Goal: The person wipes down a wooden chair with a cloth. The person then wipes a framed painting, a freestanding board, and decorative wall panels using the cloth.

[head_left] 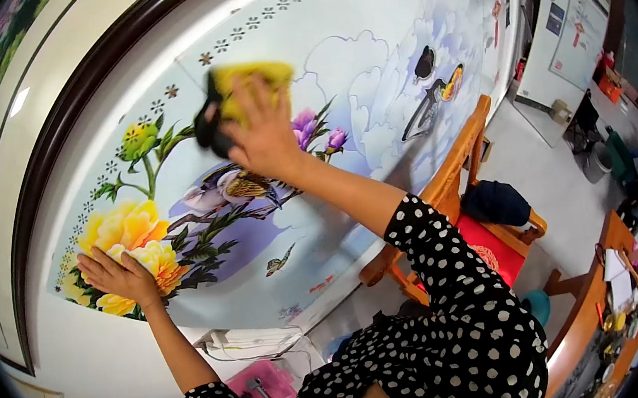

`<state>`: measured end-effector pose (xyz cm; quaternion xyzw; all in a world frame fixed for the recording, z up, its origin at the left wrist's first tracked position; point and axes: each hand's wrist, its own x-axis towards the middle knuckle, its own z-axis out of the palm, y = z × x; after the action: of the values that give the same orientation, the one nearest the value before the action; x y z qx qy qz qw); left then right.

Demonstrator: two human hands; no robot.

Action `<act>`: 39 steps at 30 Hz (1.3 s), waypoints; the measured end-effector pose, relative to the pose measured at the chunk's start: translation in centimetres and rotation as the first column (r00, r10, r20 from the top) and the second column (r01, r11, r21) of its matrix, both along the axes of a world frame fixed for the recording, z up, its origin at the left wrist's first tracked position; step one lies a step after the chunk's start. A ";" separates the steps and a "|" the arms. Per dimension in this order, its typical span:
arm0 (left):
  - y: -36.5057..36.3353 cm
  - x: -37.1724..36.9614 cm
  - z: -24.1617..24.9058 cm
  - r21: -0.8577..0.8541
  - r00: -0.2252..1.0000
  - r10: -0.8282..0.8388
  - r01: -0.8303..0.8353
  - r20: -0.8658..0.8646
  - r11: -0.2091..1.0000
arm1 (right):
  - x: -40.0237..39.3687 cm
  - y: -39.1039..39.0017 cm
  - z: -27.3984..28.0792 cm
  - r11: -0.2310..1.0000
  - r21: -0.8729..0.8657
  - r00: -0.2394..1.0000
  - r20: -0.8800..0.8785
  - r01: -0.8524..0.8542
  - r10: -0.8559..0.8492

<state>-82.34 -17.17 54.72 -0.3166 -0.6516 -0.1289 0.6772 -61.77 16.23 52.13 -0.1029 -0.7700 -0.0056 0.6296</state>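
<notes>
One yellow cloth (275, 77), blurred, at the upper middle of my head view, lying over the painted mural (333, 34). One black item (210, 129), also blurred, adjoining the cloth at its left; whether the two are joined, I cannot tell.

One right hand (261, 131), mine, laid over the cloth, fingers extended and slightly apart; whether the thumb pinches any of it, I cannot tell. One left hand (119, 276), mine, spread flat over the yellow peonies (131, 226) of the mural, palm towards the surface, holding nothing that shows. Two sleeves, black with pale dots.

Mural contents, near the right hand: painted birds (234, 188) on a branch just below it in view, purple flowers (336, 139) beside its wrist, a green bud (139, 138) between the two hands. One dark curved frame (55, 126) running along the mural's left side.

One wooden chair (451, 165) right of my right arm, with a red cushion (507, 249) and a dark bundle (496, 204). One pink container (272, 382) at the lower left, a grey tool (260, 394) in it. One wooden table (580, 315) at the lower right, carrying papers (618, 280) and assorted small articles.
</notes>
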 end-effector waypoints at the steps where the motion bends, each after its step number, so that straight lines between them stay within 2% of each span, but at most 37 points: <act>1: 0.1 0.2 0.0 -0.008 1.000 0.000 0.000 0.001 1.000 | 0.4 0.7 -0.9 0.977 0.196 0.996 0.054 -0.084 0.075; 2: 0.0 0.3 0.0 -0.014 1.000 0.001 -0.001 -0.001 1.000 | 1.1 3.2 -1.1 0.918 0.366 0.988 0.087 -0.150 0.127; 5: 0.1 0.1 0.2 -0.018 1.000 0.000 0.000 -0.025 1.000 | 4.0 10.7 -2.8 0.943 0.295 0.985 0.121 -0.156 0.126; 7: 0.1 0.2 0.1 -0.016 1.000 -0.007 0.006 -0.020 1.000 | 7.2 14.9 -3.8 0.999 0.034 0.988 -0.153 0.018 -0.012; 8: 0.1 0.2 0.1 -0.014 1.000 -0.007 0.007 -0.027 1.000 | 8.3 17.3 -4.8 0.976 -0.093 0.943 -0.254 0.197 -0.214; 9: 0.1 0.1 0.1 -0.015 0.999 -0.004 0.003 -0.032 1.000 | 8.7 19.5 -7.0 0.937 -0.261 0.888 -0.336 0.231 -0.313; 10: 0.2 0.0 0.1 -0.014 0.999 -0.001 0.001 -0.037 1.000 | 9.0 20.8 -8.6 0.856 -0.429 0.813 -0.363 0.287 -0.455; 12: 0.0 0.0 0.0 -0.013 0.999 0.003 -0.003 -0.034 1.000 | 8.2 24.2 -13.0 0.522 -0.828 0.713 -0.240 0.203 -0.659; 13: 0.0 0.0 0.0 -0.010 1.000 0.002 -0.002 -0.028 1.000 | 8.4 23.7 -13.6 0.344 -0.938 0.703 -0.221 0.036 -0.676; 15: 0.1 0.0 0.0 -0.006 1.000 0.002 -0.002 -0.025 1.000 | 8.5 22.9 -12.9 -0.002 -0.972 0.679 -0.162 -0.234 -0.716; 18: -0.2 -0.4 0.1 -0.014 0.999 0.003 -0.004 -0.035 1.000 | 8.9 24.8 -8.6 -0.002 -0.864 0.634 -0.369 -0.504 -0.680; 20: -0.4 -0.7 -0.2 -0.012 1.000 0.005 -0.006 -0.027 1.000 | 8.5 25.0 -4.7 0.294 -0.921 0.689 -0.387 -0.256 -0.613; 21: -0.5 -0.3 -0.1 -0.026 1.000 -0.016 0.016 -0.004 1.000 | 8.8 23.2 -1.4 0.459 -0.881 0.721 -0.391 -0.114 -0.572; 23: -0.7 -0.6 -0.3 -0.006 0.999 -0.029 0.029 0.019 1.000 | 7.5 19.6 3.6 0.575 -0.817 0.786 -0.324 0.049 -0.527; 25: -0.9 -0.7 -0.6 0.015 0.996 0.008 -0.010 0.093 1.000 | 4.9 16.4 5.1 0.761 -0.635 0.815 -0.367 0.134 -0.449; 28: -0.8 -0.7 -0.7 0.039 0.994 -0.039 0.036 0.101 0.999 | 1.1 8.8 2.9 0.956 -0.217 0.906 -0.332 0.196 -0.262; 29: -0.8 -0.5 -0.6 0.041 0.993 -0.057 0.053 0.099 0.998 | -0.1 5.5 1.3 0.982 -0.065 0.934 -0.302 0.177 -0.189; 31: -0.8 -0.5 -0.5 0.038 0.993 -0.073 0.070 0.093 0.997 | -1.8 -1.0 -2.3 0.995 0.096 0.990 -0.140 0.019 -0.006; 33: -1.0 -0.7 -0.7 0.044 0.990 -0.088 0.083 0.106 0.996 | -3.4 -4.2 -8.4 0.961 0.213 0.974 0.180 -0.175 0.138; 34: -1.0 -0.8 -0.7 0.045 0.989 -0.092 0.088 0.114 0.995 | -3.9 -5.9 -9.4 0.922 0.293 0.919 0.371 -0.251 0.133; 35: -1.1 -0.9 -0.6 0.044 0.988 -0.096 0.092 0.117 0.995 | -3.9 -7.7 -8.7 0.849 0.358 0.858 0.477 -0.389 0.192; 37: -1.2 -0.8 -0.4 0.047 0.987 -0.122 0.117 0.104 0.992 | -5.1 -10.9 -5.1 0.755 0.472 0.808 0.576 -0.454 0.126; 39: -1.5 -0.9 -0.6 0.040 0.983 -0.141 0.138 0.115 0.990 | -7.0 -13.0 -1.3 0.753 0.506 0.868 0.467 -0.420 0.170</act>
<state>-83.19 -18.65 54.15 -0.3425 -0.6644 -0.2048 0.6319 -68.73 3.18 50.85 0.2277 -0.8452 -0.1643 0.4547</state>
